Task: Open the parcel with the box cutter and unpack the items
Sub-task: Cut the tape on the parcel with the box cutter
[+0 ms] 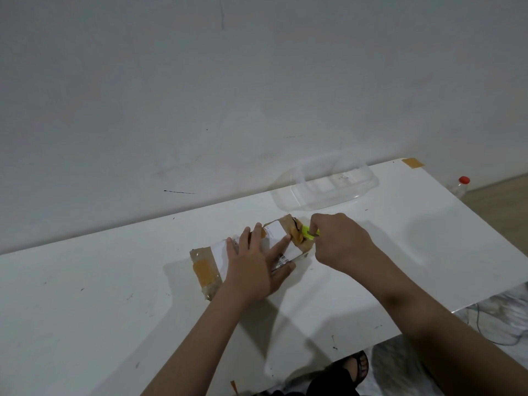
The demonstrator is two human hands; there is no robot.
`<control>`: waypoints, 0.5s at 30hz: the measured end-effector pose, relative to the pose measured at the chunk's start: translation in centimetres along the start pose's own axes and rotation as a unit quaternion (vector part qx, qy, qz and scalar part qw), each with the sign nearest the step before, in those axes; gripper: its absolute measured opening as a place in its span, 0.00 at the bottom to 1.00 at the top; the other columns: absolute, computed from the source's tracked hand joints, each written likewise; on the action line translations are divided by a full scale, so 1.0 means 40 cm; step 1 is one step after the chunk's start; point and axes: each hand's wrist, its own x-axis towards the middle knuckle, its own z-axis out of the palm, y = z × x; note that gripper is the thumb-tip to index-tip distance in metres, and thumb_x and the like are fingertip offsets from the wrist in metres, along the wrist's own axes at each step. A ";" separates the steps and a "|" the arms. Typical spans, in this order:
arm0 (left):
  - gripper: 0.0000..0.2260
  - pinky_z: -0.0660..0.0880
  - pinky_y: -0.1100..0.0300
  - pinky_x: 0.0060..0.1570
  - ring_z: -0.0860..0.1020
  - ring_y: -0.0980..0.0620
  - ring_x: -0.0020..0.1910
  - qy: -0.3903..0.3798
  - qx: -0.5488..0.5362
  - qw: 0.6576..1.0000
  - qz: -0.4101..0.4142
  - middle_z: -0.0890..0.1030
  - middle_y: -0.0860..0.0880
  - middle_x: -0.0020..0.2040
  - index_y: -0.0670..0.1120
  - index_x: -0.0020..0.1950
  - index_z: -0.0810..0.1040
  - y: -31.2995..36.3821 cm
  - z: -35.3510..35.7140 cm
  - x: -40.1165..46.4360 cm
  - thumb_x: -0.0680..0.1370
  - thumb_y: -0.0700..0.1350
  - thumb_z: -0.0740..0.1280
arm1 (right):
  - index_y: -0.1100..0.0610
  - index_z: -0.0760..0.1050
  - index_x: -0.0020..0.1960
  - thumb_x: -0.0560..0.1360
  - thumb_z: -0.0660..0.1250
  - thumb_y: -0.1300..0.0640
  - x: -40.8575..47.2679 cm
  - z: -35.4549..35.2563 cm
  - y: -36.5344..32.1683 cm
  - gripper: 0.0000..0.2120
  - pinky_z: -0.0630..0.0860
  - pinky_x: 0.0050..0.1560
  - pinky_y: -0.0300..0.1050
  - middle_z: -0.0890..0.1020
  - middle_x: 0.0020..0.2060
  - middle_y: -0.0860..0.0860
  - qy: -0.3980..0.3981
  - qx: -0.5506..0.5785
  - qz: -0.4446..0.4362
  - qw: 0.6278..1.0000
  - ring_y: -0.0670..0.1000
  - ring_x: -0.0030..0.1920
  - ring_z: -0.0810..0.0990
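Observation:
A brown taped parcel with a white shipping label lies flat in the middle of the white table. My left hand presses down on its top, fingers spread over the label. My right hand grips a neon-yellow box cutter, whose tip sits at the parcel's right end, where the brown tape looks torn. The blade itself is too small to make out.
A clear plastic container stands at the back of the table near the wall. A bottle with a red cap stands on the floor past the table's right edge. A strip of brown tape sticks to the far corner.

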 end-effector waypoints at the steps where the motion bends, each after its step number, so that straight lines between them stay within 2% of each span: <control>1: 0.26 0.42 0.35 0.69 0.43 0.39 0.76 -0.006 -0.002 1.000 -0.001 0.44 0.43 0.78 0.68 0.73 0.47 0.000 -0.002 0.001 0.76 0.68 0.46 | 0.54 0.73 0.53 0.72 0.63 0.62 0.002 0.004 0.004 0.10 0.69 0.39 0.44 0.73 0.41 0.50 0.004 0.003 -0.001 1.000 0.53 0.42 0.72; 5: 0.25 0.42 0.34 0.69 0.43 0.39 0.76 -0.022 0.000 1.000 -0.003 0.43 0.43 0.78 0.68 0.73 0.46 -0.002 -0.006 0.005 0.77 0.67 0.46 | 0.53 0.72 0.54 0.74 0.62 0.60 0.001 0.034 0.029 0.09 0.66 0.36 0.43 0.75 0.40 0.51 0.034 0.026 -0.016 0.999 0.54 0.41 0.72; 9: 0.25 0.44 0.34 0.69 0.44 0.39 0.76 -0.010 0.002 1.000 -0.017 0.44 0.43 0.78 0.68 0.73 0.47 0.001 -0.001 0.007 0.77 0.67 0.47 | 0.53 0.72 0.55 0.76 0.61 0.57 -0.014 0.065 0.051 0.08 0.60 0.27 0.42 0.70 0.33 0.50 0.076 0.077 -0.019 0.994 0.55 0.36 0.71; 15: 0.25 0.45 0.34 0.69 0.45 0.38 0.76 0.005 0.013 1.000 -0.017 0.44 0.42 0.78 0.67 0.73 0.48 0.006 0.003 0.003 0.77 0.67 0.48 | 0.53 0.73 0.55 0.77 0.61 0.56 -0.030 0.075 0.059 0.08 0.59 0.26 0.41 0.69 0.30 0.49 0.089 0.082 -0.020 0.992 0.55 0.34 0.71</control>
